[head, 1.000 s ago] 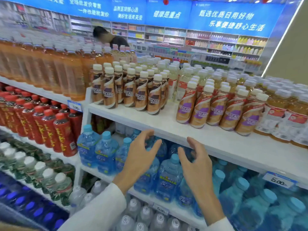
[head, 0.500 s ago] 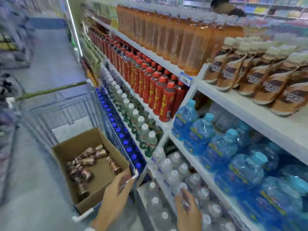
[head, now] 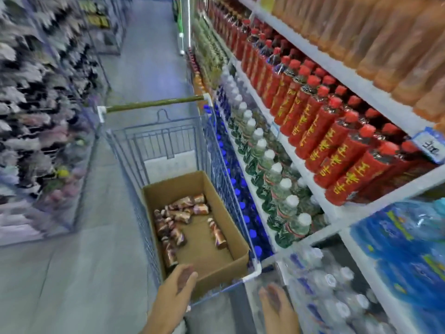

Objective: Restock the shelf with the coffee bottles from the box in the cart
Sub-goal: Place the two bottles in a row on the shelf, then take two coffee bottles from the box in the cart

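The coffee bottles (head: 179, 214) lie on their sides on the floor of the cardboard box (head: 224, 267). The box sits in the near end of the wire cart (head: 251, 276), at lower centre of the frame. Most of the bottles are bunched along the left wall of the box and toward its far end. A lone bottle (head: 217, 233) lies apart, nearer the right wall.

The left hand (head: 179, 284) hovers over the near edge of the box, fingers relaxed and holding nothing. The right hand (head: 277, 307), at the lower right of centre, is likewise released and empty. It is outside the cart, beside the shelf (head: 361, 89).

The step appears to be the reach for a fresh load. It would go best with the left hand dropping to the nearest bottles by the left wall and taking each round its body, not the cap. The right hand can come over the rim for the lone bottle. The box looks deep, so a straight upward lift should clear the cardboard wall. Blur hides the labels.
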Tool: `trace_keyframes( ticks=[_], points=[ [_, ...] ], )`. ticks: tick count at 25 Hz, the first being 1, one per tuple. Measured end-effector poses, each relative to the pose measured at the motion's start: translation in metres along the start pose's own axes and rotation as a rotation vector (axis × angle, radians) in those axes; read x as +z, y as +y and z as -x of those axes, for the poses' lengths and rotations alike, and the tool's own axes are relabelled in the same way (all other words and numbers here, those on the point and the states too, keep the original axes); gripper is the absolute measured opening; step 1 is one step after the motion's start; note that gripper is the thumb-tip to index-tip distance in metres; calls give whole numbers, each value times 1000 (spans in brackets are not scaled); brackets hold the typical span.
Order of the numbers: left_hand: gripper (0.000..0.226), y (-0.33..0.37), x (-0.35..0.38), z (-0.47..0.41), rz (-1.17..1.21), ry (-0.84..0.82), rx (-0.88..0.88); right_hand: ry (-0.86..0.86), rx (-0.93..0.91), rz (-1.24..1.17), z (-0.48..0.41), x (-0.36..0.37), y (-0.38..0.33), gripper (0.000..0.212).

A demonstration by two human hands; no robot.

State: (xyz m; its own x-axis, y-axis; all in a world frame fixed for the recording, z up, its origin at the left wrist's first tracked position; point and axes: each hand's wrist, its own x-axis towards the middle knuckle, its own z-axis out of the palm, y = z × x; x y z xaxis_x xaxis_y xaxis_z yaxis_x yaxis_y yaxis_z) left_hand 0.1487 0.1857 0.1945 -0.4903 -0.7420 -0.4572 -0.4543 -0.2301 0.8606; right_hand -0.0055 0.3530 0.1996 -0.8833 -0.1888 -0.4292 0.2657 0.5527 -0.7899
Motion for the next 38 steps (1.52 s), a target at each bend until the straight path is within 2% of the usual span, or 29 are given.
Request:
trace_keyframes(
  ticks=[2,5,8,11,17,19,21,24,27,31,33,36,38],
  points=[
    [14,-3,-13,-18,-26,-16,-36,-94,116,-5,-16,21,-13,28],
    [19,-16,-31,-50,-65,24,-121,-192,49,91,-23,47,-31,29],
    [13,-26,-33,-77,-12,68,-199,-292,58,171,-33,66,-47,30],
    [18,-35,-25,-127,63,127,-304,-392,79,274,-60,90,-63,35],
    [47,-60,1,-260,141,289,-583,-519,169,373,-130,128,-66,35],
    [64,-78,11,-305,168,345,-691,-524,210,391,-153,140,-58,35],
    [77,-101,21,-341,138,355,-755,-532,241,414,-173,146,-48,32],
    [83,-138,34,-382,44,374,-825,-547,248,444,-194,153,-35,22],
    [85,-166,45,-409,-137,387,-837,-546,242,450,-207,156,-26,21],
    [96,-188,58,-431,-157,441,-805,-570,258,483,-222,161,-18,21],
    [90,-190,60,-433,-80,439,-836,-606,260,493,-228,163,-17,22],
    [60,-175,61,-406,205,443,-761,-677,238,542,-230,168,-25,23],
    [60,-155,55,-373,269,384,-712,-714,187,604,-234,182,-29,29]
  ],
)
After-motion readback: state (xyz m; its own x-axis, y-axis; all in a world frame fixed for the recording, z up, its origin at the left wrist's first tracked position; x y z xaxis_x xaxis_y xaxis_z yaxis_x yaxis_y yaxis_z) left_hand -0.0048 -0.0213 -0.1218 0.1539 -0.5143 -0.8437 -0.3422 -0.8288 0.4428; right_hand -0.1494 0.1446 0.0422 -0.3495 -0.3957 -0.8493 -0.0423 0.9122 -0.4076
